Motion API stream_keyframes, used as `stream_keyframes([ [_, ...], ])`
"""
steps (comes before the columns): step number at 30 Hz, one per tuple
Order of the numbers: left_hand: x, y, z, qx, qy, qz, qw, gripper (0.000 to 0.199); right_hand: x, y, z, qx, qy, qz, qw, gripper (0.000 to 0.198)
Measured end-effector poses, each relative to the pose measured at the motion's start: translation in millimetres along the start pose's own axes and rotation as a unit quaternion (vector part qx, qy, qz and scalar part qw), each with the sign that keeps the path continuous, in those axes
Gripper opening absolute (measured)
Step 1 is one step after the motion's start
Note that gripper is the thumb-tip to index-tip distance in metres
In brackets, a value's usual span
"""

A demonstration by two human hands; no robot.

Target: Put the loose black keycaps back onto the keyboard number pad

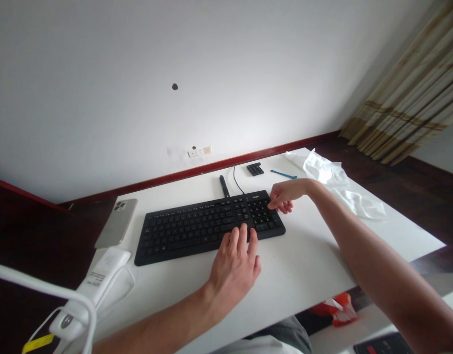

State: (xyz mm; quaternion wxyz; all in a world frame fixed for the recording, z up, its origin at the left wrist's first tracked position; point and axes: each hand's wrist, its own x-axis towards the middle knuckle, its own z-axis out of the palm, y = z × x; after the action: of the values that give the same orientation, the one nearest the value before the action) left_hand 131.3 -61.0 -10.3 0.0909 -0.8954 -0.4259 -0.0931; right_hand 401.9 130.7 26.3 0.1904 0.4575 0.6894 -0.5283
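Note:
A black full-size keyboard (196, 226) lies slightly askew on the white table. My left hand (236, 258) rests palm down at its front edge, the fingers stretched out and their tips on the lower keys near the arrow cluster. Over the right side of the number pad, my right hand (283, 195) has its fingers curled and the thumb against the keys; whatever it may pinch is hidden. Behind the keyboard sits a small block of black keycaps (255, 169). A thin blue stick-like tool (284, 174) lies to the right of them.
A phone (117, 223) lies face down at the left, behind a white power strip (93, 290) with a white cable. A black pen-like object (224, 187) is behind the keyboard. Crumpled clear plastic (333, 177) covers the right back of the table (296, 260). A wall stands behind.

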Motion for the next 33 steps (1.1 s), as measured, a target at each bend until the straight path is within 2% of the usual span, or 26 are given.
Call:
stream_keyframes([
  [8, -1, 0, 0, 0.009, -0.008, -0.003, 1.0, 0.054, -4, -2, 0, -0.011, -0.001, -0.023, 1.0, 0.067],
  [14, -1, -1, 0, 0.003, -0.005, -0.006, 1.0, 0.053, -9, -7, 0, -0.03, 0.012, -0.003, 0.999, 0.06],
  [17, -1, 0, 0, 0.003, -0.002, -0.007, 1.0, 0.054, -13, -5, -1, -0.039, 0.041, 0.019, 0.998, 0.057],
  [22, 0, -1, -1, 0.001, -0.005, -0.009, 1.0, 0.054, -18, -2, -3, -0.021, 0.089, 0.002, 0.996, 0.057],
  [26, 0, -1, -2, 0.0, -0.006, -0.005, 1.0, 0.054, -19, -3, -2, -0.062, 0.143, 0.079, 0.985, 0.056],
  [31, 1, -1, -1, 0.005, -0.007, -0.007, 1.0, 0.054, -21, -8, 0, -0.078, 0.145, 0.016, 0.986, 0.053],
  [33, 1, -1, -1, 0.003, -0.006, -0.008, 1.0, 0.054, -20, -11, 1, -0.095, 0.146, 0.027, 0.984, 0.05],
])
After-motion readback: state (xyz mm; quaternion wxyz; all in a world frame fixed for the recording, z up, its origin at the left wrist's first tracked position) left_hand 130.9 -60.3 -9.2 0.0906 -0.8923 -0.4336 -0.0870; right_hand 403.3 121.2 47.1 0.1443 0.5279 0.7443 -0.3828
